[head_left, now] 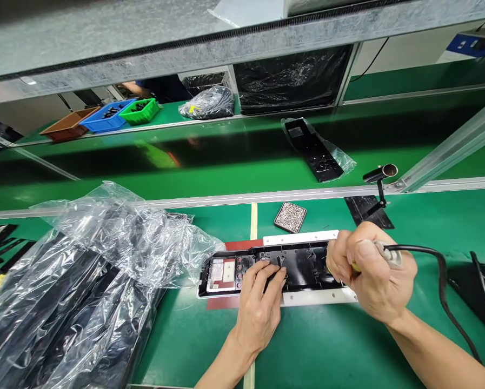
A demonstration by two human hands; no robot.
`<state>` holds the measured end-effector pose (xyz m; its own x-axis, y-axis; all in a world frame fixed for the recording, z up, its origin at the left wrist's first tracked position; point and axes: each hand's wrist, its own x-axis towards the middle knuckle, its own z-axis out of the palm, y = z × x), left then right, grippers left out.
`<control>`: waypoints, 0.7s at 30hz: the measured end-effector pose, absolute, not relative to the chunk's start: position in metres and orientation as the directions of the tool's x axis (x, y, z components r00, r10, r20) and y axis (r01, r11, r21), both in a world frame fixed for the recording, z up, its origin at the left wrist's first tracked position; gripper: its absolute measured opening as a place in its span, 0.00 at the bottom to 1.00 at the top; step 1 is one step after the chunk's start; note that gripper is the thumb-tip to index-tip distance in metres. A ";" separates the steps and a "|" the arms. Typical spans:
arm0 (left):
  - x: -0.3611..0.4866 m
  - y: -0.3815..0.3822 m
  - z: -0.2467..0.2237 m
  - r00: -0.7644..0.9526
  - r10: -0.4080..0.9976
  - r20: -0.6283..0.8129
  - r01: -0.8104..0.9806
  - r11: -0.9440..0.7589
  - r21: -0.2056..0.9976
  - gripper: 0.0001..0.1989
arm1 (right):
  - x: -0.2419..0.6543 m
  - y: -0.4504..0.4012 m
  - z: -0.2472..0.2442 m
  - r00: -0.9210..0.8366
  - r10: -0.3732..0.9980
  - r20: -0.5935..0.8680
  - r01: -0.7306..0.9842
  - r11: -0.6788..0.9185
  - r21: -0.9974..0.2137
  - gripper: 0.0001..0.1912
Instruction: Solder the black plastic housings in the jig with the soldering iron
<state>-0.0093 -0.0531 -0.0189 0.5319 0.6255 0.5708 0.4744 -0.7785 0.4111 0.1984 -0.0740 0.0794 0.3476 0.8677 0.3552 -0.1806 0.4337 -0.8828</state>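
A long black plastic housing lies open side up in a white fixture on the green bench, with a rectangular window and a row of round holes at its left end. My left hand rests over the middle of the housing, fingers apart and fingertips touching its inside. What lies under those fingers is hidden. My right hand is closed round a corded electric screwdriver, held upright over the housing's right end. Its tip is hidden behind the hand. A small square tray of screws sits just behind the fixture.
Plastic-wrapped black parts fill the left side. The screwdriver's cable trails right. A metal tube holder stands behind my right hand. A black panel lies on the strip beyond, with blue, green and brown bins at the back.
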 end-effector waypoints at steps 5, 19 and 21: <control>-0.008 -0.053 -0.017 0.531 0.627 0.571 0.480 -0.777 0.407 0.22 | 0.199 -0.075 0.079 0.341 0.872 0.352 -0.171 0.426 -0.889 0.16; -0.005 -0.052 -0.019 0.531 0.647 0.547 0.492 -0.761 0.422 0.20 | 0.201 -0.079 0.076 0.336 0.878 0.342 -0.172 0.414 -0.894 0.16; -0.004 -0.052 -0.019 0.524 0.646 0.555 0.489 -0.762 0.425 0.19 | 0.202 -0.079 0.076 0.347 0.879 0.327 -0.184 0.406 -0.895 0.16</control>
